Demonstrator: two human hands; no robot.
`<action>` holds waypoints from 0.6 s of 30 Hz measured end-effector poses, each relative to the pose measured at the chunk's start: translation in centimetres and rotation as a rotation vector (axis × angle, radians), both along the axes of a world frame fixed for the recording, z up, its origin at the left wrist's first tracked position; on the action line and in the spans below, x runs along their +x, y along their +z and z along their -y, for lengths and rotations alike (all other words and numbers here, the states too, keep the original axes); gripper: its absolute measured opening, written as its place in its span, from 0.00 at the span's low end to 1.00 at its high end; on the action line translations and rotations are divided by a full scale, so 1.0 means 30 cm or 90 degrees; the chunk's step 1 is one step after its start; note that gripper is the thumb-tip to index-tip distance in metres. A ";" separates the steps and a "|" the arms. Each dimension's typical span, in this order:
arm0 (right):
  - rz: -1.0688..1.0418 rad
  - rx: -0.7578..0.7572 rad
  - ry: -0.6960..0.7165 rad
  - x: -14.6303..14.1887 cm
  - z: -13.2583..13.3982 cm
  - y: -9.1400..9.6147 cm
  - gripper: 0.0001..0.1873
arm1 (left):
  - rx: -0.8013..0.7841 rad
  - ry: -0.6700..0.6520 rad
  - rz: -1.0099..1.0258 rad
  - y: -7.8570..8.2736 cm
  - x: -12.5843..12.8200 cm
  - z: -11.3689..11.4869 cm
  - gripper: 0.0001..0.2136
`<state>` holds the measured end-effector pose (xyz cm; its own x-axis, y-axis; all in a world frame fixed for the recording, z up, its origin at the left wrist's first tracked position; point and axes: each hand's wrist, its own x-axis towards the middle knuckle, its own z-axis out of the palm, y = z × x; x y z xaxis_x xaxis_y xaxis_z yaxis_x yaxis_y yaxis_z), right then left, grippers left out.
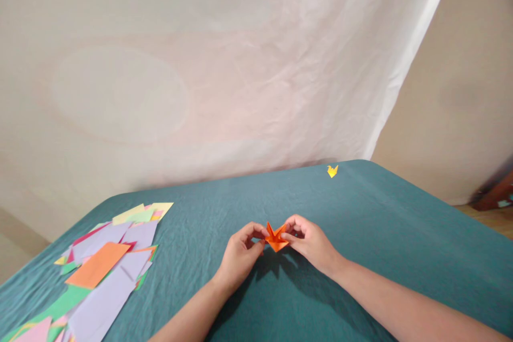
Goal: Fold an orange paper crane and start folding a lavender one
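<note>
An orange folded origami paper (276, 239), with pointed flaps standing up and a point facing down toward me, is held between my two hands above the middle of the table. My left hand (242, 253) pinches its left side between thumb and fingers. On the right side, my right hand (311, 243) grips it the same way, with the thumb at the front. Both hands cast shadows on the cloth below. Parts of the paper's edges are covered by my fingertips.
A dark green cloth (192, 256) covers the table. Loose coloured paper sheets (98, 265) lie in a spread pile at the left. Near the far edge, right of centre, sits a small yellow origami bird (332, 171). A pale sheet (240, 75) hangs behind the table.
</note>
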<state>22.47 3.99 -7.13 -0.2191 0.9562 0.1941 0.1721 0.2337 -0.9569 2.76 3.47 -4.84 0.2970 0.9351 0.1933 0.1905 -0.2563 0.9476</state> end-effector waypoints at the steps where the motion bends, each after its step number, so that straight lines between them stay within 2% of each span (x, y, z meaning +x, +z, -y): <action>1: -0.003 0.002 -0.015 -0.001 -0.002 -0.004 0.09 | 0.006 0.003 -0.017 -0.002 0.002 0.000 0.05; 5: -0.012 0.017 -0.034 -0.002 -0.001 -0.002 0.10 | 0.015 0.025 -0.047 -0.010 0.002 -0.004 0.05; 8: -0.016 0.034 0.010 -0.002 0.011 0.022 0.03 | -0.002 0.043 -0.037 -0.018 -0.002 -0.012 0.06; 12: 0.007 0.052 0.056 -0.001 0.028 0.050 0.07 | -0.009 0.061 -0.009 -0.024 -0.004 -0.018 0.05; 18: 0.058 0.067 0.023 0.000 0.025 0.037 0.04 | -0.042 0.049 0.040 -0.015 0.010 -0.007 0.02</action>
<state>22.48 3.24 -6.01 -0.2749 0.9225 0.2708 0.2466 0.3399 -0.9075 3.05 3.67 -5.30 0.2127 0.9661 0.1466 0.1469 -0.1799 0.9727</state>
